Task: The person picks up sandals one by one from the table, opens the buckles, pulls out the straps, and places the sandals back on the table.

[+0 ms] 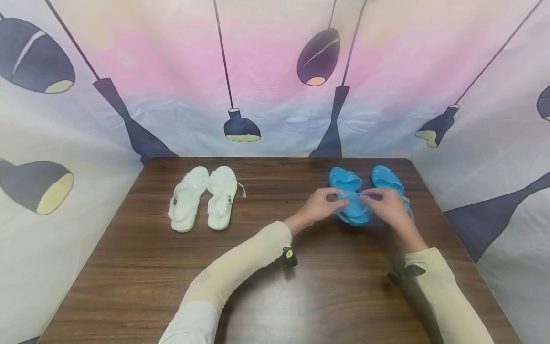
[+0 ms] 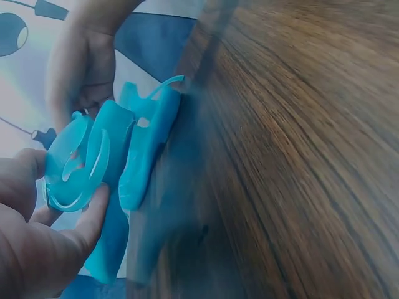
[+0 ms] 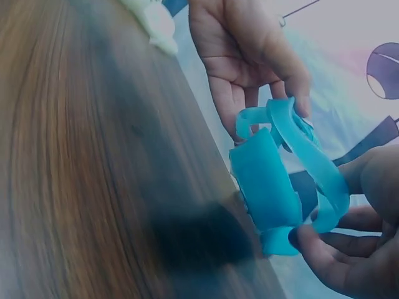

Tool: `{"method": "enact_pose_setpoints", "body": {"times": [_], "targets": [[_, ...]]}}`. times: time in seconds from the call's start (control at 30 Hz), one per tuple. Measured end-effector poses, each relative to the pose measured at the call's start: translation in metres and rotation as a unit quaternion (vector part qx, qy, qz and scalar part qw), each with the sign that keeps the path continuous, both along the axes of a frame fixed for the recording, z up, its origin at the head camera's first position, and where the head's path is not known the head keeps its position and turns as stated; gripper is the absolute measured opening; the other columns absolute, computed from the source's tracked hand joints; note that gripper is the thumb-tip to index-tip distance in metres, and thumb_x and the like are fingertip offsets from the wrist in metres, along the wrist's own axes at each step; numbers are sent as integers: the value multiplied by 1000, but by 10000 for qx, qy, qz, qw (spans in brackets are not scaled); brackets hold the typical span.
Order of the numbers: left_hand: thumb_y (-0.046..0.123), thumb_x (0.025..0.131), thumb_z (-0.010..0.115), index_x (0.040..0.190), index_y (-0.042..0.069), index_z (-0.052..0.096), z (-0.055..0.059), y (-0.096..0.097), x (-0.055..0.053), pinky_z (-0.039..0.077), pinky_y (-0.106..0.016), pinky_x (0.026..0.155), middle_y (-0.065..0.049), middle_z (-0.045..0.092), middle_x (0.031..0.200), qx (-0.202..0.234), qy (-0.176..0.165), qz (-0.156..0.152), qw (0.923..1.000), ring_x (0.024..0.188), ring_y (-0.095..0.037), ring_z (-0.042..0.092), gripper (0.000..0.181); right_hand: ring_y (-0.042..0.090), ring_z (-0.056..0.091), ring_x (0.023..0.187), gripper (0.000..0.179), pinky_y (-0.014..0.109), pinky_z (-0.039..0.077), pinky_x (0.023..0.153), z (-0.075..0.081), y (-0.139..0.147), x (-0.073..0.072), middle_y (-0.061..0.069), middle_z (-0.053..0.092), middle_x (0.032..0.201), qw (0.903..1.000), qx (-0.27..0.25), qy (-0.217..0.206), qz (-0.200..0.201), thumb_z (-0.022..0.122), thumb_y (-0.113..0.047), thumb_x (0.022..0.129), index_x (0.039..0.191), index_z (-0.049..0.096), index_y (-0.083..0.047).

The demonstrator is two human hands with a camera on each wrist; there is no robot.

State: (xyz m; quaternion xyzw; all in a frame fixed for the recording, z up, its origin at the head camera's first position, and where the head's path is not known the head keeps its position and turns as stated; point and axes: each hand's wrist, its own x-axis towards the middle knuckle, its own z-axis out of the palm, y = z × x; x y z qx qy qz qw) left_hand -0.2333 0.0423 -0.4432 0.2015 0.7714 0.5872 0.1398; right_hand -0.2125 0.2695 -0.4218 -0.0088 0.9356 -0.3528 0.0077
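The left hand (image 1: 318, 205) and right hand (image 1: 388, 208) pinch the ankle strap (image 3: 305, 146) of a blue sandal (image 1: 356, 211) toward the right of the wooden table (image 1: 266, 291), though fingers obscure its fastening. The right hand partly blocks a second blue sandal (image 1: 386, 177) just beside; two white sandals (image 1: 185, 203) sit well apart leftward.

A glossy blue sandal (image 1: 356, 210) points its toe toward the far edge of a wooden table (image 1: 129, 272).
The left hand (image 1: 320, 205) pinches its strap (image 3: 305, 151) near a small buckle (image 1: 341, 195); the right hand (image 1: 390, 208) pinches the other side. A matching sandal (image 1: 386, 177) lies just to the right, toe likewise pointing away, partly hidden by that hand.
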Motion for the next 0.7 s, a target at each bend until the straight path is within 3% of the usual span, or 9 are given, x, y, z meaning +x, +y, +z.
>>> {"method": "enact_pose_setpoints", "body": {"times": [0.2, 0.5, 0.7], "targets": [[31, 98, 71, 131, 11, 67, 4, -24, 8, 60, -28, 79, -4, 70, 116, -260, 75, 81, 9996, 93, -12, 69, 39, 26, 64, 86, 46, 30, 53, 68, 0, -17, 4, 22, 68, 121, 9987, -457, -178, 167, 70, -36, 98, 129, 67, -2], [36, 97, 72, 134, 14, 66, 9, -66, 21, 59, -34, 88, -3, 69, 124, -421, -54, 315, 9986, 109, -18, 66, 44, 31, 69, 100, 52, 42, 60, 80, 1, -51, 13, 18, 69, 125, 9962, -773, -111, 393, 76, -40, 93, 131, 67, -7], [37, 97, 72, 134, 13, 66, 9, -89, 28, 58, -36, 90, -4, 69, 126, -531, -10, 516, 9973, 113, -21, 66, 45, 34, 70, 107, 49, 46, 61, 83, -4, -73, 17, 17, 69, 126, 9924, -1082, 61, 576, 80, -34, 91, 129, 68, -7]]}}
